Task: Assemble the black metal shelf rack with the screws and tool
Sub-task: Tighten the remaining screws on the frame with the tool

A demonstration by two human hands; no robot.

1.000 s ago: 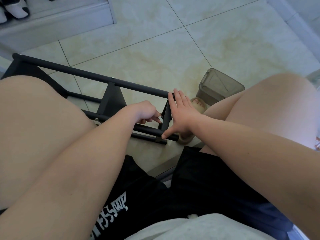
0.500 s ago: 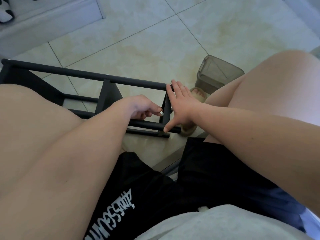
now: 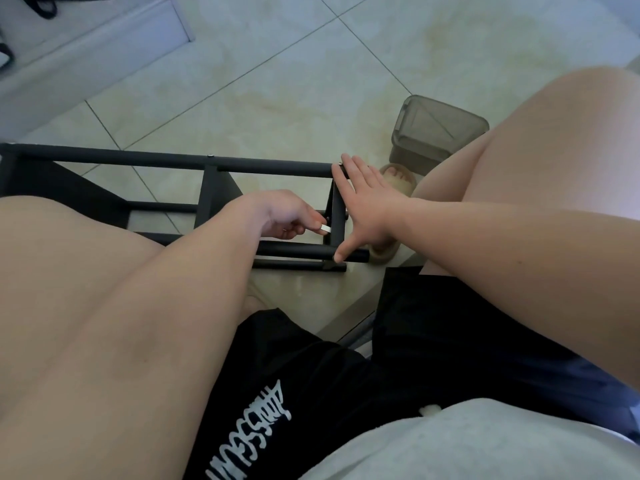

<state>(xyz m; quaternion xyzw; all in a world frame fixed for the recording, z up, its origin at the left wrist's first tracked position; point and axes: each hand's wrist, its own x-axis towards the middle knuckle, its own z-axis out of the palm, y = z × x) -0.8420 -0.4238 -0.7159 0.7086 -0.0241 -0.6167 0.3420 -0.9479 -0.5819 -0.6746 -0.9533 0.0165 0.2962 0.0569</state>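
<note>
Floor: we are looking down at a pale tiled floor (image 3: 277, 81), which is carrying everything here; no worktop is showing.
Rack: the black metal shelf rack (image 3: 138, 159) is lying on the floor between the person's knees, running from the left edge to the middle of the scene. Its long bars are meeting a middle panel (image 3: 212, 199) and, at the right, an end upright (image 3: 336, 216).
Box: a translucent lidded box (image 3: 440, 133) is sitting far right of the rack's end, apart from it and partly hidden by the right knee.
Right hand: the right hand (image 3: 367, 209) is released and flat, pressing against the right face of the end upright. Its fingers are pointing to the far bar, and its thumb is touching the near bar (image 3: 294, 252).
Left hand: the left hand (image 3: 280, 213) is pinching a small silvery piece (image 3: 325, 229) in curled fingers, right against the left face of the end upright.
Silvery piece: it is too small for us to be telling whether it is a screw or the tool.
Screw head: a pale dot (image 3: 210, 155) is showing on the far bar above the middle panel; we are taking it for a fitted screw.
Done: we are judging that the frame is largely joined, since bars, panel and upright are holding together.
Left: we are judging that a fastening on the end upright is in hand. We cannot tell whether other joints are waiting, and the rack is not yet standing upright.
</note>
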